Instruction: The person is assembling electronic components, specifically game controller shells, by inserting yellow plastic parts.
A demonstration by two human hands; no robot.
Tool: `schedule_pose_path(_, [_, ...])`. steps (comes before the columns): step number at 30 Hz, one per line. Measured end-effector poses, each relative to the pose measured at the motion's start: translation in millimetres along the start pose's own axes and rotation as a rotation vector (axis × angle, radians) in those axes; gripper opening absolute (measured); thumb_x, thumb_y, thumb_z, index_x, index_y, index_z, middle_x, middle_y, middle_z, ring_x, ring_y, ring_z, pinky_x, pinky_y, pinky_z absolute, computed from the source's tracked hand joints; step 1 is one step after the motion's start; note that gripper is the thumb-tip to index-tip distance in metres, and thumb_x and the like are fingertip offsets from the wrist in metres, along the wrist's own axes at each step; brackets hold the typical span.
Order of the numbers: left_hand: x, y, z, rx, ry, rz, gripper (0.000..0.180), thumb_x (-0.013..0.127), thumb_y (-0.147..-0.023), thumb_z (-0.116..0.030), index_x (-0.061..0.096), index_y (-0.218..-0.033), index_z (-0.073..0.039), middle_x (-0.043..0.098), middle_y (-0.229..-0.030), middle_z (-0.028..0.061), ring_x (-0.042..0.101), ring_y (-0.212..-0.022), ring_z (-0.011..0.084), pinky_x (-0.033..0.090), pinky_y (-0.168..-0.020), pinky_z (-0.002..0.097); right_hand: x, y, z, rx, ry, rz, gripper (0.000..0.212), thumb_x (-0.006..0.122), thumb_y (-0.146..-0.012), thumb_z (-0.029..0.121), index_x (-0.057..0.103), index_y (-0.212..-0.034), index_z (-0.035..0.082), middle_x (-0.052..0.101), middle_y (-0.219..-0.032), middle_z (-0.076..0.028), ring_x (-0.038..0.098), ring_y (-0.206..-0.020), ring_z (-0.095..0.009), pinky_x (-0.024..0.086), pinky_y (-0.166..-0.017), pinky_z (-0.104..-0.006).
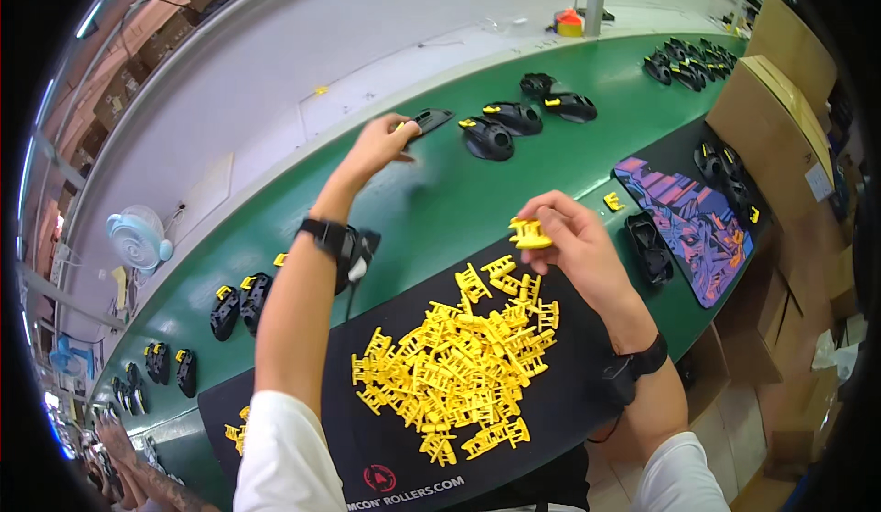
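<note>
At the far side of the green bench, my left hand (376, 148) is closed on the near end of a black moulded plastic shell (431, 121). A bit of yellow shows at its fingers. My right hand (578, 241) pinches a yellow plastic clip (529, 234) between thumb and fingers, raised above the bench. Below and to the left of it, a large heap of similar yellow clips (459, 361) covers part of a black mat (321, 429). Right of my left hand stand several black shells (489, 138), most with a yellow piece on the end.
More shells stand in groups at the left (254, 301) and far right (686, 62). Beside a patterned mat (684, 218) lie a loose yellow clip (614, 202) and a black shell (649, 248). Cardboard boxes (766, 127) line the right. Another person's hands (119, 443) show lower left.
</note>
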State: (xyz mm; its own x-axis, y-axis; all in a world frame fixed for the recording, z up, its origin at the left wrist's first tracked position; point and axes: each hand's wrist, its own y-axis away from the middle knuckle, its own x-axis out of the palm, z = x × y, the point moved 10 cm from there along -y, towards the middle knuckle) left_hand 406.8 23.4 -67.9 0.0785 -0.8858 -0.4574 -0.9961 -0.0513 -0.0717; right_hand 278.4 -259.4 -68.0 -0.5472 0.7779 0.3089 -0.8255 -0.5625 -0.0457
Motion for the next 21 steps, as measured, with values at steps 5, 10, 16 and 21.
schedule_pose_path(5, [11.4, 120.3, -60.2, -0.041, 0.716, 0.043, 0.044, 0.042, -0.108, -0.035, 0.035, -0.146, -0.014, 0.055, -0.098, 0.0071, 0.066, -0.076, 0.0254, 0.050, -0.057, 0.0314, 1.4, -7.3, 8.7, -0.002, -0.187, -0.047, 0.022, 0.053, -0.105, 0.017, 0.063, -0.117, 0.001, 0.064, -0.109, -0.005, 0.062, -0.091, -0.012, 0.052, -0.068, -0.0232])
schedule_pose_path(10, [-9.6, 184.1, -88.2, 0.035, 0.840, 0.080, 0.055, 0.056, -0.101, -0.029, 0.032, -0.148, -0.011, 0.060, -0.106, 0.0116, 0.065, -0.070, 0.0234, 0.049, -0.056, 0.0292, 81.7, -8.9, 102.0, -0.384, 0.309, 0.090, 0.024, 0.061, -0.095, 0.000, 0.061, -0.118, -0.001, 0.063, -0.109, -0.006, 0.062, -0.096, -0.012, 0.055, -0.075, -0.0268])
schedule_pose_path(16, [-40.3, 213.4, -120.2, 0.156, 0.616, 0.044, 0.084, 0.072, -0.076, 0.005, 0.028, -0.147, -0.002, 0.063, -0.100, 0.0137, 0.067, -0.071, 0.0192, 0.050, -0.058, 0.0269, 162.0, -31.5, 128.6, -0.471, 0.523, 0.288, 0.025, 0.065, -0.088, -0.006, 0.064, -0.113, -0.001, 0.066, -0.103, -0.008, 0.065, -0.095, -0.010, 0.054, -0.077, -0.0235])
schedule_pose_path(21, [-55.0, 215.8, -119.9, 0.136, 0.530, 0.043, 0.072, 0.073, -0.080, -0.002, 0.036, -0.142, 0.000, 0.061, -0.108, 0.0133, 0.069, -0.076, 0.0178, 0.050, -0.060, 0.0259, 158.7, -46.1, 122.2, -0.470, 0.619, 0.092, 0.021, 0.067, -0.090, -0.002, 0.067, -0.111, -0.001, 0.071, -0.091, -0.006, 0.068, -0.085, -0.009, 0.053, -0.073, -0.0226])
